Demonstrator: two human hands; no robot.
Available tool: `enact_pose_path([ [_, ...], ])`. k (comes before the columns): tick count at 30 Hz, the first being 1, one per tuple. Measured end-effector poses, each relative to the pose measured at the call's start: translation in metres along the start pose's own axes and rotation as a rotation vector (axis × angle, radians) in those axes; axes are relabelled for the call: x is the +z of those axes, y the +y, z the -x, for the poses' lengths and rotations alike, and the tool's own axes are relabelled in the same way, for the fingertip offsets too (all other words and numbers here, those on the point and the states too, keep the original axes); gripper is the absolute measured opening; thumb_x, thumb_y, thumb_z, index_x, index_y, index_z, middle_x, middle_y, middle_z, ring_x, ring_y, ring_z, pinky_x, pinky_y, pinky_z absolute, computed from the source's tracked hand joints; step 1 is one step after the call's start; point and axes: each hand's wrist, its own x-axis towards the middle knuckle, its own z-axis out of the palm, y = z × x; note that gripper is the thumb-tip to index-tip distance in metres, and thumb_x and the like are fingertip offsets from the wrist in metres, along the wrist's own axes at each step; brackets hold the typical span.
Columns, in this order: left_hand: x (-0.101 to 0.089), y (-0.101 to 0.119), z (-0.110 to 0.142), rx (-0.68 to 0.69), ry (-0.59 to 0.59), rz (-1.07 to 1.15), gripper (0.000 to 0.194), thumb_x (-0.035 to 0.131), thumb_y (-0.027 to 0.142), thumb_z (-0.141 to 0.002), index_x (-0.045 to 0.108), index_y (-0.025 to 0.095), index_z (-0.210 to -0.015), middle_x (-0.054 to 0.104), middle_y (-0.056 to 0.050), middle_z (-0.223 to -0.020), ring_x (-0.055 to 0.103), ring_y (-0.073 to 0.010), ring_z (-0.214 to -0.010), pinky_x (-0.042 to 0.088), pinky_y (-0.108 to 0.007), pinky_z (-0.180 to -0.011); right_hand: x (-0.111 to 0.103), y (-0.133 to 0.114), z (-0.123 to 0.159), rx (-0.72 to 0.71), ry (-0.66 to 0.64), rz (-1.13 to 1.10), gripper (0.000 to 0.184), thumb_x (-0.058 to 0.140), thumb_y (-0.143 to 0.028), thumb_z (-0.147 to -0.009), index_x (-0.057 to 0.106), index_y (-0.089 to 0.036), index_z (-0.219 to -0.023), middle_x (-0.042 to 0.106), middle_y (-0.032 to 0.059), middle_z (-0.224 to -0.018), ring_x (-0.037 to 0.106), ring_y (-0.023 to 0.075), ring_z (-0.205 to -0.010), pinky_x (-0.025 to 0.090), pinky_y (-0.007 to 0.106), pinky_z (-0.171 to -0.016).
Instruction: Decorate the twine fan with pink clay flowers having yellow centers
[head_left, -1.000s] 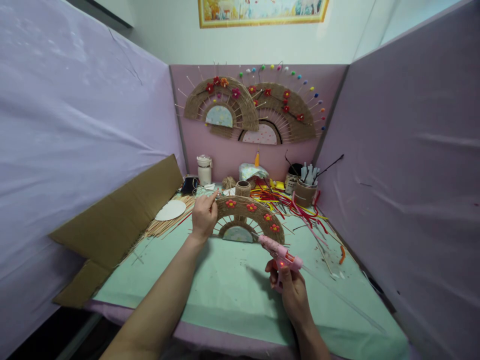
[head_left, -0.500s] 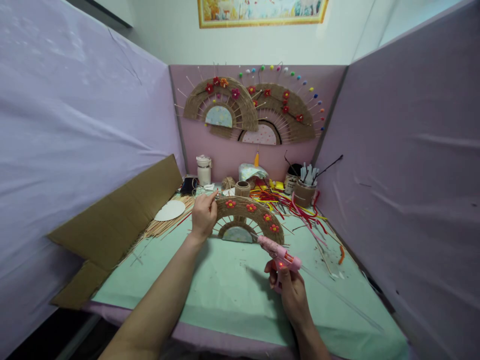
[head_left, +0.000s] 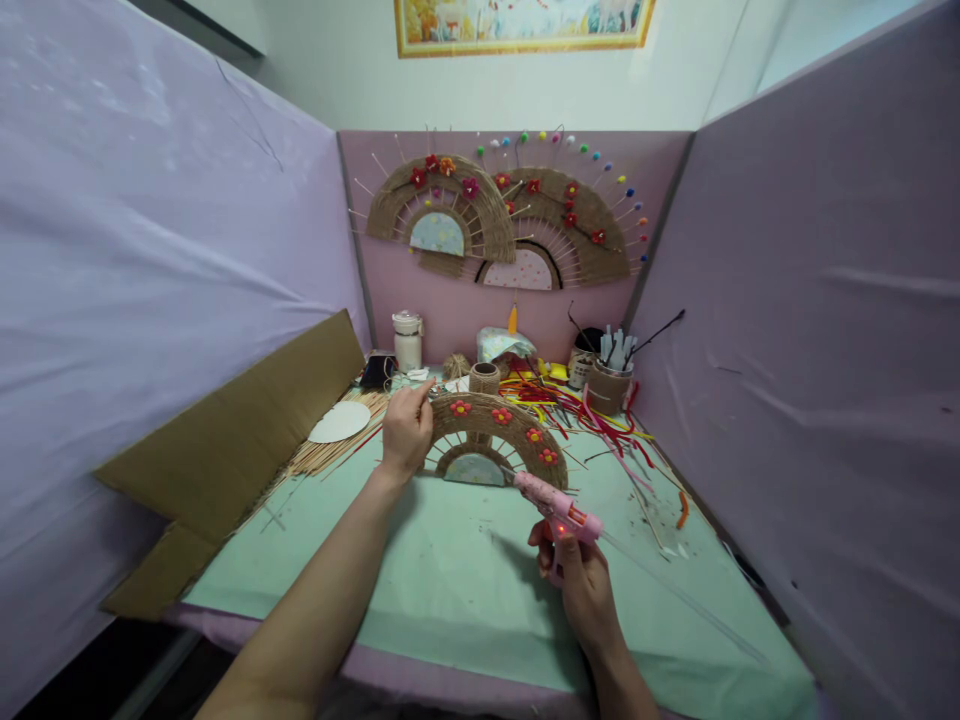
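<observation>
A half-round fan woven of brown twine on thin sticks stands upright on the table, with several red flowers along its band and a pale blue half-circle at its base. My left hand is closed on the fan's left end; its fingertips are partly hidden. In my right hand is a pink hot glue gun, its orange-red light lit and a long clear glue stick trailing from its back. The gun's nozzle is at the right edge of the blue half-circle; whether it touches cannot be made out.
Brown cardboard leans at the left beside thin sticks and a white oval. Behind the fan are a twine spool, coloured pipe cleaners, a white lidded jar and a twine-wrapped pot. Two finished fans hang on the back panel.
Almost nothing differs. My left hand and the fan have shifted very slightly left, while the glue gun keeps its place at the fan's base.
</observation>
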Motion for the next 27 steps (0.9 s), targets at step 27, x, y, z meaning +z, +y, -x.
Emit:
enact_pose_path([
  [27, -0.0026, 0.0029, -0.0032, -0.008, -0.006, 0.003, 0.035, 0.041, 0.016, -0.090, 0.068, 0.017, -0.112, 0.060, -0.006, -0.081, 0.055, -0.0206, -0.082, 0.044, -0.033, -0.079, -0.0002, 0.0000, 0.0001, -0.015, -0.001, -0.020, 0.061, 0.046, -0.073, -0.083, 0.066, -0.015, -0.077, 0.053, 0.0006, -0.058, 0.048, 0.0113, -0.050, 0.039, 0.023, -0.047],
])
